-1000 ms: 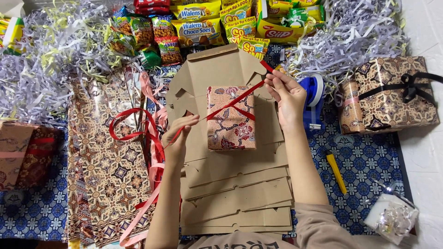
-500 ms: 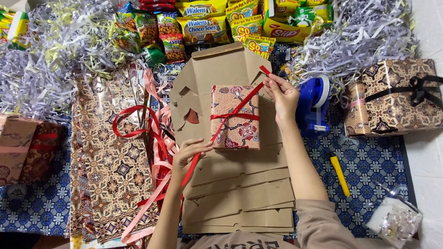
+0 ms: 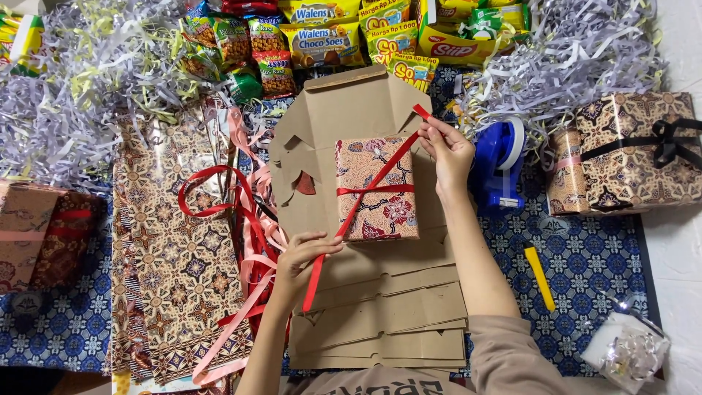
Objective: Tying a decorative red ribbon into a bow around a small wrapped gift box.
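So the small wrapped box (image 3: 376,188) in floral batik paper sits on a stack of flattened cardboard (image 3: 380,307), pretty much dead centre. A red ribbon (image 3: 363,192) crosses it, one band straight across and one running diagonally. The right hand (image 3: 447,151) has its grip pinched on the ribbon's upper end, just past the box's top right corner. The left hand (image 3: 302,260) has its grip closed on the lower end, below the box's bottom left corner. A blue tape dispenser (image 3: 499,167) sits just right of the right hand, with snack packets (image 3: 322,40) along the top.
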